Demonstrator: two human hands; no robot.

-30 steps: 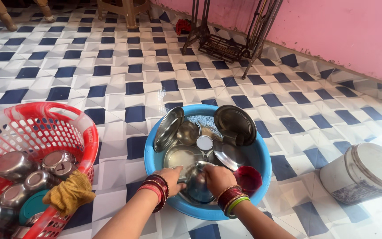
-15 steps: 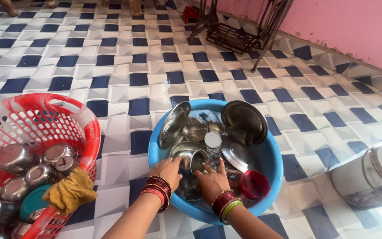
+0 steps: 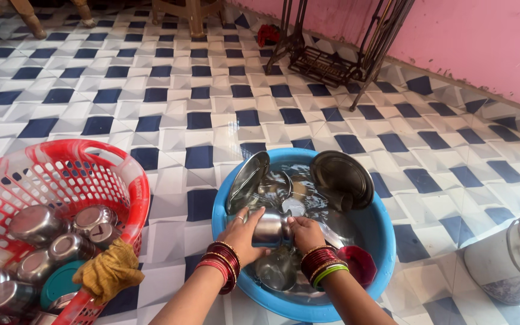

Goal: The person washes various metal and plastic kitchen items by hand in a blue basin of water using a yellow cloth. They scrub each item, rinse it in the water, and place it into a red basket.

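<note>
The left hand (image 3: 243,232) and the right hand (image 3: 305,232) are both curled closed around a small steel tumbler (image 3: 271,229), gripping it from either side just above the water in the blue tub (image 3: 386,241); inside that tub, steel plates (image 3: 341,177) lean against its far wall, another steel vessel (image 3: 277,271) sits beneath the tumbler and a small red bowl (image 3: 356,265) rests at its near right edge. Left of the tub stands a red basket (image 3: 61,165) of upturned steel cups with a yellow cloth (image 3: 108,274) draped on its rim; right of the tub is a white lidded bucket (image 3: 513,259).
</note>
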